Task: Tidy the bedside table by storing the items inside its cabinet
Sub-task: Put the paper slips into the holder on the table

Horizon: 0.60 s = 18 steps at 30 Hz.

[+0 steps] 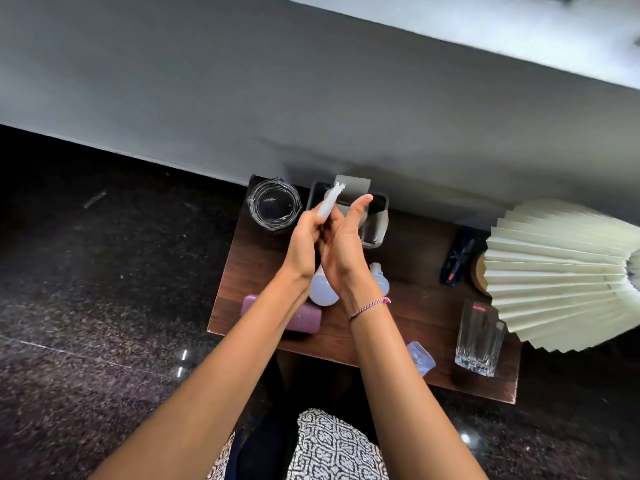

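Above the dark wooden bedside table (pixel 398 327), my left hand (pixel 306 247) is shut on a folded white tissue (pixel 330 200). My right hand (pixel 343 247) presses against it with the thumb up and fingers straight. Beneath the hands lie two white light bulbs (pixel 322 289) (pixel 379 280). A lilac case (pixel 304 317) rests at the table's left front. A glass jar (pixel 274 204) stands at the back left, beside a grey tissue holder (pixel 375 223). A tall glass (pixel 479 337), a small clear packet (pixel 420 356) and a dark blue glasses case (pixel 457 256) sit to the right.
A pleated cream lampshade (pixel 561 271) overhangs the table's right end, above a round wooden base (pixel 479 271). A grey wall (pixel 311 98) runs behind the table. Dark speckled floor (pixel 104 271) surrounds it. My patterned clothing (pixel 332 448) shows at the bottom.
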### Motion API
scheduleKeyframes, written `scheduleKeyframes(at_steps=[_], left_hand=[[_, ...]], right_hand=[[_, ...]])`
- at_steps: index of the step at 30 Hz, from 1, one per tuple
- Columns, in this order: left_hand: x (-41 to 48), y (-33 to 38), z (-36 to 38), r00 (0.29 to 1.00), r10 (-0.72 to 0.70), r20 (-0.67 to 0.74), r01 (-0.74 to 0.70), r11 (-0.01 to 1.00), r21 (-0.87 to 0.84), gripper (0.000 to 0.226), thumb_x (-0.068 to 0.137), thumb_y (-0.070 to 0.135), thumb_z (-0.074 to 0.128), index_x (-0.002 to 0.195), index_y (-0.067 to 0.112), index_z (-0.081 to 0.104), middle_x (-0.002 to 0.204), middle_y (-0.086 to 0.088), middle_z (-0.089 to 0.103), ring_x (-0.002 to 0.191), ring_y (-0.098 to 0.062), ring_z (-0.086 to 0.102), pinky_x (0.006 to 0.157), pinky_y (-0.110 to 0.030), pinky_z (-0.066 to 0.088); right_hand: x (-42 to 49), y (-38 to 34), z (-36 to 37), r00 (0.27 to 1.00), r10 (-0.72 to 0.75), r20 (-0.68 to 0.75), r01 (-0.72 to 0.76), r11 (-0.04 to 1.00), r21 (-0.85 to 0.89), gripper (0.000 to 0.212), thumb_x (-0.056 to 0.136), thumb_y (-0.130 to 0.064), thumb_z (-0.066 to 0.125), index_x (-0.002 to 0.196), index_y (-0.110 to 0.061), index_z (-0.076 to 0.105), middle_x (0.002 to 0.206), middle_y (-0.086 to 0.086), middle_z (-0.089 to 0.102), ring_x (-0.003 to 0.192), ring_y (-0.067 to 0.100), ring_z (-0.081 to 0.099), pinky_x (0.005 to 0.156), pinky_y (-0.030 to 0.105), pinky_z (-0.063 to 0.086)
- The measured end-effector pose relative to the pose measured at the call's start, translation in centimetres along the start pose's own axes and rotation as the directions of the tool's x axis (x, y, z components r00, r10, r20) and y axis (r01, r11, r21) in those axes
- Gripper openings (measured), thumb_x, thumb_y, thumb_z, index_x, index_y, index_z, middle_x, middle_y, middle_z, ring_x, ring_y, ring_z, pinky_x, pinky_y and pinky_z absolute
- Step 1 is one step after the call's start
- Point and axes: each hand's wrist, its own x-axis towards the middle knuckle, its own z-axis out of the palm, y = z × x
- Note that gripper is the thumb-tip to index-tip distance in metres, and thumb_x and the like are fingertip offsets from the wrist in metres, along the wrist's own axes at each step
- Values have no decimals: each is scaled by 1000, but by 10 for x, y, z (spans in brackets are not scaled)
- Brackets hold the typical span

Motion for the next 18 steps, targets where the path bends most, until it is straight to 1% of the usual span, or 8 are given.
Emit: scheduleKeyframes(at_steps=[2,4,6,7,10,12,15,18], left_hand=[[7,3,-4,1000,-4,13,4,1000,-6,27,96,13,26,85,13,51,94,-11,46,84,-9,46,63,-6,45],[15,3,-4,1000,-21,10,20,1000,17,31,98,18,26,91,14,56,97,-8,53,85,-6,51,69,-6,47],[22,3,-3,999,-46,5,45,994,95,35,100,30,29,111,15,58,111,-6,60,93,-5,52,85,-11,46],[24,3,-3,999,-46,-5,46,991,127,38,100,35,30,119,15,57,116,-4,62,96,-3,53,89,-13,45],[30,4,-8,999,-34,10,33,995,89,35,100,37,30,97,23,63,95,9,67,89,2,61,74,-7,49],[32,5,-11,999,-38,22,36,997,66,37,100,39,29,89,27,61,88,18,66,83,10,60,69,-4,48],[34,5,-9,999,-29,38,27,998,63,39,101,40,26,86,26,60,78,26,68,78,14,61,64,-1,48],[39,6,-10,999,-38,7,37,997,71,38,100,41,27,84,27,59,67,20,71,72,12,65,61,-4,49]], right_hand=[[7,0,1,1000,-7,-15,7,1000,-1,72,87,-68,4,83,-20,57,68,-12,61,76,3,57,82,19,43],[11,0,6,1000,-12,-25,12,1000,-18,73,87,-70,7,86,-21,61,79,-8,66,97,13,60,101,29,41],[14,1,11,1000,-8,-19,7,997,-80,83,83,-76,6,118,-20,55,115,1,61,131,25,44,117,41,26],[14,0,12,1000,3,-16,-4,995,-103,88,81,-78,6,129,-18,49,126,4,55,136,25,37,119,43,21],[22,1,7,1000,3,-30,-5,996,-90,71,87,-70,13,105,-24,64,101,-9,70,109,6,61,113,36,34],[25,2,3,999,-6,-49,2,996,-90,64,89,-67,14,92,-29,65,86,-19,72,91,-6,63,108,29,37],[25,3,5,999,-25,-33,21,995,-99,61,90,-66,15,87,-30,65,82,-23,71,87,-11,63,100,22,37],[24,2,5,999,-29,-41,26,996,-82,57,89,-66,18,91,-32,64,86,-24,71,91,-11,63,98,20,36]])
